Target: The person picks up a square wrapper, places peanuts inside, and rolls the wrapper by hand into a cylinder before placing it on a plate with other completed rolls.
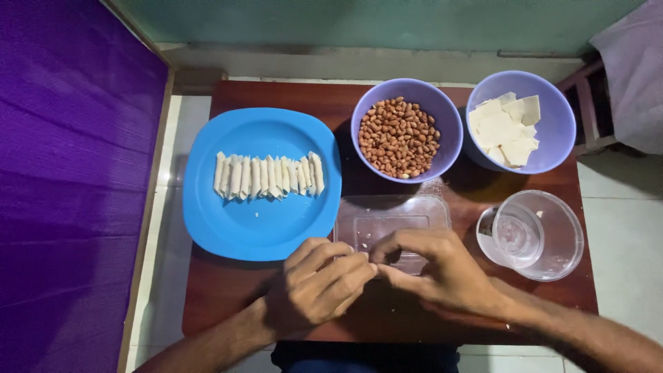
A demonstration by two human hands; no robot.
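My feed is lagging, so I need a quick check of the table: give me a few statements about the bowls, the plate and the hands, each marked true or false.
1. The blue plate holds a row of rolled dough pieces. True.
2. The peanuts are in the right-hand purple bowl. False: they fill the left purple bowl; the right purple bowl holds flat dough squares.
3. The left hand and right hand meet fingertip to fingertip over the clear rectangular tray. True.
4. The clear round container sits on the blue plate. False: it stands on the wooden table, at the right.
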